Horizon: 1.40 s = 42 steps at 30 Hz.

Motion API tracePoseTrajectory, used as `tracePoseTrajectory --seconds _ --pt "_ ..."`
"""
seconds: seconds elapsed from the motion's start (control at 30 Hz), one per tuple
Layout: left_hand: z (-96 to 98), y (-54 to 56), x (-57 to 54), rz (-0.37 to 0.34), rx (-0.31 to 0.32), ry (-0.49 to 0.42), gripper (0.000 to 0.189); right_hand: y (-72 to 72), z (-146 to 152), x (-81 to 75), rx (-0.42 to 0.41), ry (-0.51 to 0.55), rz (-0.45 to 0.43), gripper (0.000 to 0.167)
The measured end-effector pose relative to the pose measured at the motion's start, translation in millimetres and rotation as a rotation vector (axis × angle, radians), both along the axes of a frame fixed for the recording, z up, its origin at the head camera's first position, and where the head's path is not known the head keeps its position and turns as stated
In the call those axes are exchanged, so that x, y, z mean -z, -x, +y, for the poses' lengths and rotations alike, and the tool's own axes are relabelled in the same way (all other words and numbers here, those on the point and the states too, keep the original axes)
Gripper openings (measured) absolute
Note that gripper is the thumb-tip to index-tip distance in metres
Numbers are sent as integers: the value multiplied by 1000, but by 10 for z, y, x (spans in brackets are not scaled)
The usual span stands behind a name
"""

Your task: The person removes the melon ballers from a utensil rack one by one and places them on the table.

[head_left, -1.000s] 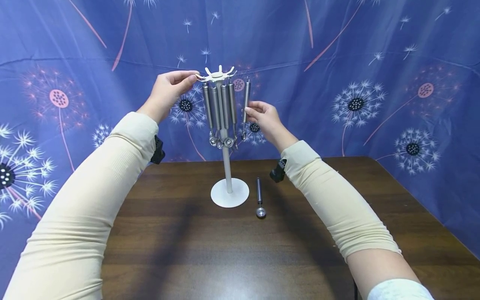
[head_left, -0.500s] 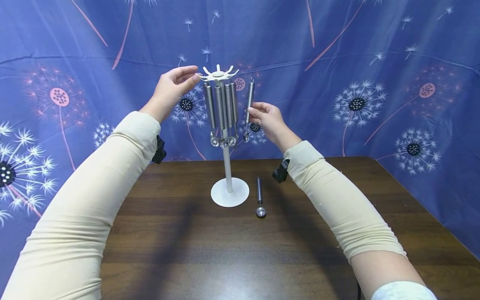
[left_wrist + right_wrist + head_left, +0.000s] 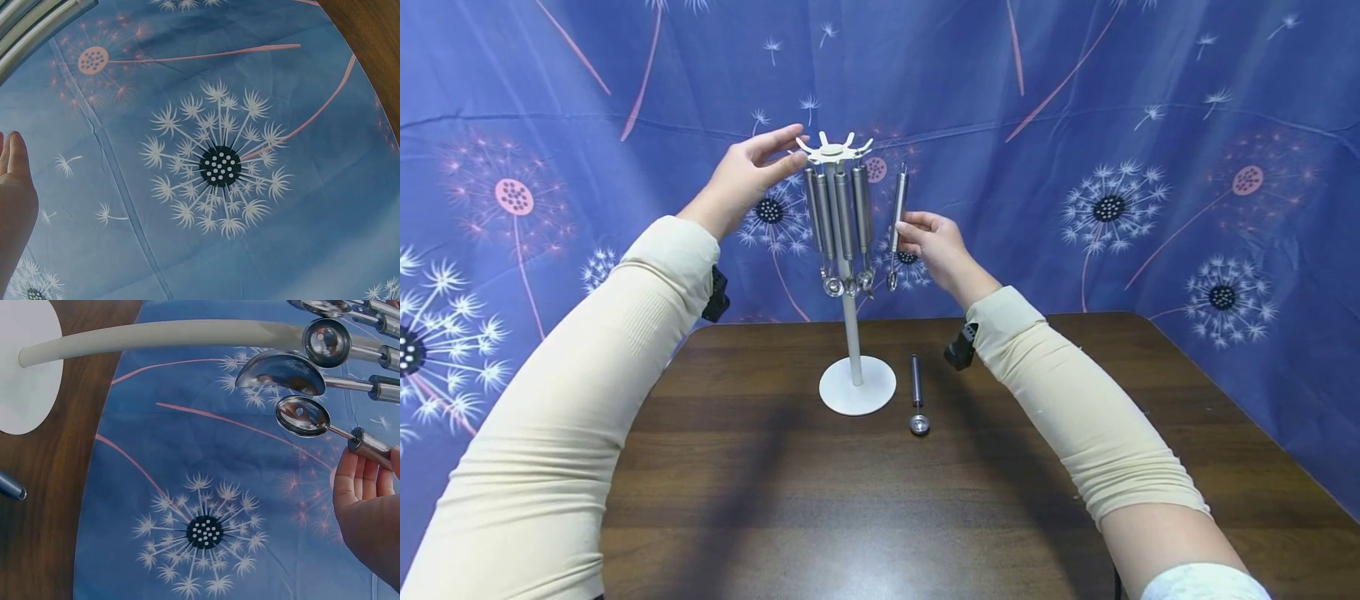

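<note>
A white stand [image 3: 852, 332] carries a ring of curved hooks [image 3: 832, 151] at its top, and several steel melon ballers [image 3: 842, 212] hang from it, bowls down. My left hand [image 3: 743, 179] is at the left of the hook ring, thumb tip right at a hook, fingers extended. In the left wrist view only part of that hand [image 3: 14, 200] shows at the left edge. My right hand [image 3: 936, 243] pinches the handle of one melon baller [image 3: 901, 198], held upright just right of the hanging ones. Its bowl [image 3: 303, 416], with a small hole, shows in the right wrist view.
Another melon baller [image 3: 917, 387] lies on the brown wooden table [image 3: 820, 492], right of the stand's round white base [image 3: 838, 398]. A blue curtain [image 3: 985, 75] with dandelion prints hangs behind the table.
The hook ring and its hanging melon ballers have turned a little. My left fingers have spread and moved slightly right over the hooks. My right hand has carried its melon baller slightly away from the stand.
</note>
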State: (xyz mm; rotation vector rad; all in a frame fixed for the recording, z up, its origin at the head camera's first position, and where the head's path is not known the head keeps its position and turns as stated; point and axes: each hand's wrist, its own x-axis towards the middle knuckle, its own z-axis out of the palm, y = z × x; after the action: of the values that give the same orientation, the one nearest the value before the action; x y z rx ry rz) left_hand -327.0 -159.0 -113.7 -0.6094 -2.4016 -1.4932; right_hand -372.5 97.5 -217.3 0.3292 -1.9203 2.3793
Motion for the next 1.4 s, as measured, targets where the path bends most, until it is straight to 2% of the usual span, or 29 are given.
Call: tracePoseTrajectory --seconds 0.2,0.43,0.67,0.83,1.0,1.17,1.4 --pt "14 -13 -4 -3 3 -13 57 5 37 62 10 23 -14 39" --pt "-5 -15 -8 -22 2 -42 51 19 77 130 18 -6 -39 39" --pt "-5 13 1 4 -17 -49 45 32 88 184 30 -36 -50 40" --pt "0 14 8 10 -18 -73 43 47 110 231 26 -20 -58 41" --pt "-2 14 16 14 -6 -95 41 64 134 285 22 -22 -54 41" --pt "-14 9 32 8 0 -80 45 61 169 337 22 -47 -67 42" --pt "-4 16 49 -4 57 -102 47 60 223 416 39 -72 -107 43"
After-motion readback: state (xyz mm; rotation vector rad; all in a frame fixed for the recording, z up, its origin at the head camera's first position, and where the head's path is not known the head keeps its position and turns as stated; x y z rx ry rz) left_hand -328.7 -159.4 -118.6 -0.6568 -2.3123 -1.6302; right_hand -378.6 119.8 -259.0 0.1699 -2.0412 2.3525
